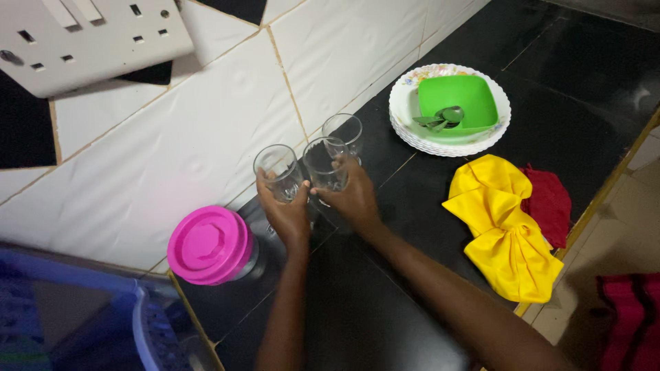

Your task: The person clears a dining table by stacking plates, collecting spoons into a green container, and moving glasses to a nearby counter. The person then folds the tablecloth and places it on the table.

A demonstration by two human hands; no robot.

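Three clear drinking glasses stand close together on the black counter [385, 309] by the white tiled wall. My left hand [285, 209] grips the leftmost glass [277, 170] around its side. My right hand [354, 196] is wrapped around the middle glass [324, 163]. The third glass [344, 132] stands just behind, against the wall, and neither hand holds it.
A jar with a pink lid [208, 245] sits left of my hands. Stacked white plates [405, 117] with a green square bowl [457, 102] holding spoons lie at the back right. A yellow cloth [505, 230] and a red cloth [548, 203] lie near the counter's right edge. A blue basket [148, 330] stands at the lower left.
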